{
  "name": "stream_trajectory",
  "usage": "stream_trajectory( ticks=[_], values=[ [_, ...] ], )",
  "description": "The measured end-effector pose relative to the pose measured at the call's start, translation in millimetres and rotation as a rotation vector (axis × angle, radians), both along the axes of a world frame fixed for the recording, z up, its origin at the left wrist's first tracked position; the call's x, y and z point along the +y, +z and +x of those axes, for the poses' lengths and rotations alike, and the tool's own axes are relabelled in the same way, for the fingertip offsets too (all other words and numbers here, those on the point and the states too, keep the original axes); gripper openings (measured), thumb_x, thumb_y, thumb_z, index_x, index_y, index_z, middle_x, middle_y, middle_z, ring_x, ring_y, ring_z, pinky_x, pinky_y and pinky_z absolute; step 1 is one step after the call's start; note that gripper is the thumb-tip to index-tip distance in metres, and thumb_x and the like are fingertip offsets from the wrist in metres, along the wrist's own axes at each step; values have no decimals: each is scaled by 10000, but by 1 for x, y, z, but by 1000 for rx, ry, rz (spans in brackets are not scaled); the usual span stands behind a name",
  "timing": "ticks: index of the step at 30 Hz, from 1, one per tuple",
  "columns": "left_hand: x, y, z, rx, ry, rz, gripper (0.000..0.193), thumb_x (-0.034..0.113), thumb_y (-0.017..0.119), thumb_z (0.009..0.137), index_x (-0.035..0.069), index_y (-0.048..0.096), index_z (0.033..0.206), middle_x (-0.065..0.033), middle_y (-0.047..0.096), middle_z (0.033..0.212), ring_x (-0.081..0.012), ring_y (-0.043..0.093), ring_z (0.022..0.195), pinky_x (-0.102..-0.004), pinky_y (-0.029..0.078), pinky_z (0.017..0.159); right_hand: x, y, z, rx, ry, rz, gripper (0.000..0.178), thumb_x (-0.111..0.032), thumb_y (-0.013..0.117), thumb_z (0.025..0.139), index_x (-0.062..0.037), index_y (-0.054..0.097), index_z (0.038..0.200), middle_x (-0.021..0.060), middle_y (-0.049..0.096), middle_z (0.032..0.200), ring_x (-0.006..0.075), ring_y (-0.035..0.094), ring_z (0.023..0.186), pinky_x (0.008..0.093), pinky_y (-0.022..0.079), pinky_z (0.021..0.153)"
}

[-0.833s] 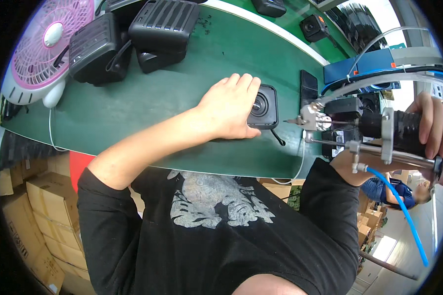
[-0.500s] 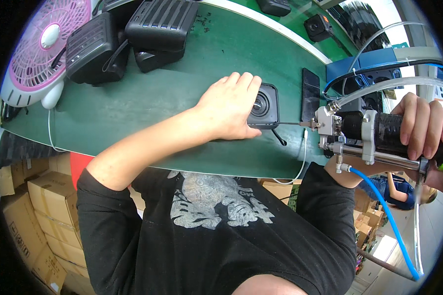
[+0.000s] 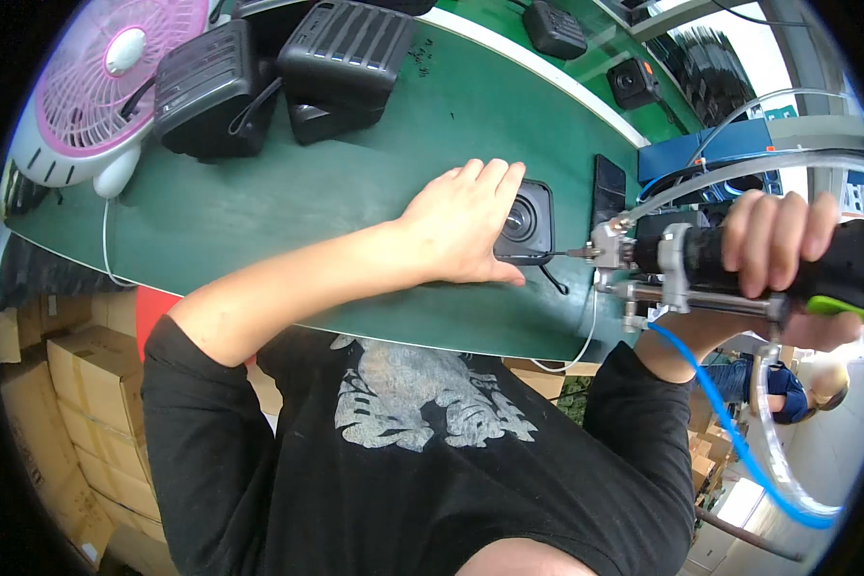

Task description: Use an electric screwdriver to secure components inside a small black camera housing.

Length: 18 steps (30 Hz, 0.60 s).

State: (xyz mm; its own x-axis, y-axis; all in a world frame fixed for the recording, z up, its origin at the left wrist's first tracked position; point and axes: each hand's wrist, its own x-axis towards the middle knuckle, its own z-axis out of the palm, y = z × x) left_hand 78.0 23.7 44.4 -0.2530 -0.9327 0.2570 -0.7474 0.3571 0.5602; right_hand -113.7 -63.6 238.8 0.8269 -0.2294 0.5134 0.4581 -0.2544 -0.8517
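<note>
A small black square speaker (image 3: pixel 543 206) with a round cone lies on the green bench, a short wrist strap (image 3: pixel 556 281) sticking out at its near corner. My left hand (image 3: pixel 459 226) grips it from the left, covering much of it, with fingers over the far side and thumb at the near edge. In my right hand (image 3: pixel 782 240) is a black powered screwdriver (image 3: pixel 698 257) with a metal feed head, held on its side. Its thin bit points left across the speaker's near edge, close to my left thumb; the contact at the tip is hidden.
Several black speakers (image 3: pixel 350 58) are stacked at the far left beside a pink and white fan (image 3: pixel 115 86). A dark phone (image 3: pixel 609 187) lies right of the speaker. A clear hose and a blue hose (image 3: pixel 730 422) trail from the screwdriver. Blue boxes (image 3: pixel 710 144) stand at the right.
My right hand has brought the screwdriver to the left, its bit reaching further over the speaker's near edge. My left hand keeps its hold. The whole view has shifted slightly.
</note>
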Motion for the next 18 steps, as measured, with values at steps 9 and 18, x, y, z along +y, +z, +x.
stream_trajectory(
  ticks=[9, 18],
  values=[
    [3, -7, 29, 284, -123, 139, 1004, 466, 844, 695, -68, 362, 1395, -255, 457, 1378, -393, 456, 1289, -436, 401, 1077, -34, 101, 20, 275, 408, -220, 492, -345, 646, 936, -5, 452, 1234, 144, 558, 963, 306, 612, 790, 479, 498, 695],
    [-2, -5, 25, 304, -134, 78, 941, 458, 856, 674, -64, 431, 1332, -236, 540, 1289, -381, 516, 1217, -431, 429, 1037, 7, 44, 59, -187, 152, 277, 677, -623, 513, 943, 17, 474, 1163, 159, 561, 871, 298, 609, 667, 470, 507, 590]
  ],
)
